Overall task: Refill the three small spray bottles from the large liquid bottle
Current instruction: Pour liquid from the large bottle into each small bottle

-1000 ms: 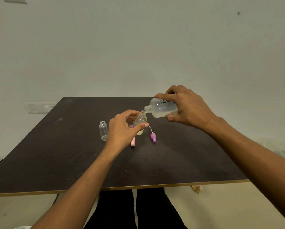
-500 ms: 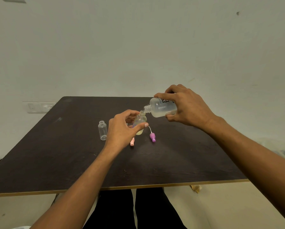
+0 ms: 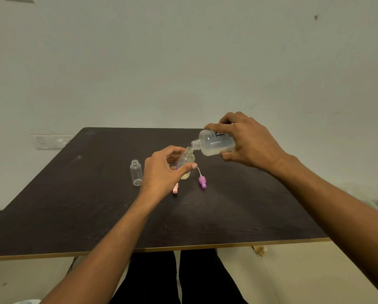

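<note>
Little had changed since the earlier frames. The right hand (image 3: 249, 143) still gripped the large translucent plastic bottle (image 3: 214, 143), tipped with its neck at the mouth of the small clear spray bottle (image 3: 187, 163). The left hand (image 3: 161, 172) pinched that bottle at mid-table (image 3: 74, 205). A second uncapped clear small bottle (image 3: 136, 173) stood unmoved to the left.

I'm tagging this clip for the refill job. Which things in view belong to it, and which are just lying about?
Part of the job:
large bottle, tilted in the right hand
small bottle, gripped by the left hand
empty bottle, standing on the table
purple spray cap and pink spray cap, lying flat

Just lying about:
wall socket
pale scrap on the floor
</note>
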`<state>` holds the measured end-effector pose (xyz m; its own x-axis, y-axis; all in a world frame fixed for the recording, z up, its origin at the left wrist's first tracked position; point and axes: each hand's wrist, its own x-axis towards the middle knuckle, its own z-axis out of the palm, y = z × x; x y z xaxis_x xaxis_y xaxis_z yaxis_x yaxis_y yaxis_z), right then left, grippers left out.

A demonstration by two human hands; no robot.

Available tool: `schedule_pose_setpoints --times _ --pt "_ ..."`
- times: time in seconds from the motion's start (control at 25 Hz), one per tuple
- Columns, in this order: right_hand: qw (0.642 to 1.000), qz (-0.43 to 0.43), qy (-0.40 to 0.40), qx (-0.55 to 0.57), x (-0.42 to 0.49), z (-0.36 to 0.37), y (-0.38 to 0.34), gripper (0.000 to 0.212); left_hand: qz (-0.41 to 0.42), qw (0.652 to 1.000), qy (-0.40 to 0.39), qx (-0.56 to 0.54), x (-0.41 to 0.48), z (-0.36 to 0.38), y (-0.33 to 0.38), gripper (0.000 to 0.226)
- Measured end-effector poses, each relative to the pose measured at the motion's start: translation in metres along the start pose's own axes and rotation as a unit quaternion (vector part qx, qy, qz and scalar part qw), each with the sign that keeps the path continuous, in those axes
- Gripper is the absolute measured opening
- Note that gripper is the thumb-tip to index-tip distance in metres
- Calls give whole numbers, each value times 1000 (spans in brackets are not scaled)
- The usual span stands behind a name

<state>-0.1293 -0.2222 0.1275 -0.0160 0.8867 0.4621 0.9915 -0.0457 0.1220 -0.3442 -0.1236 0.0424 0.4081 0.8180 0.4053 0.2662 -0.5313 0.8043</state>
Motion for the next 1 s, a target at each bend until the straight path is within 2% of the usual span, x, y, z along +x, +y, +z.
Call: schedule_pose_setpoints --times 0.44,0.8,1.0 --pt "1000 8 -4 17 -2 2 2 74 5 1000 3 -4 2 1 -2 54" --pt "979 89 -32 178 -14 19 5 71 -6 1000 -1 -28 3 3 0 50" --pt "937 153 -6 315 -27 30 8 61 -11 999 -9 -49 4 8 3 50"
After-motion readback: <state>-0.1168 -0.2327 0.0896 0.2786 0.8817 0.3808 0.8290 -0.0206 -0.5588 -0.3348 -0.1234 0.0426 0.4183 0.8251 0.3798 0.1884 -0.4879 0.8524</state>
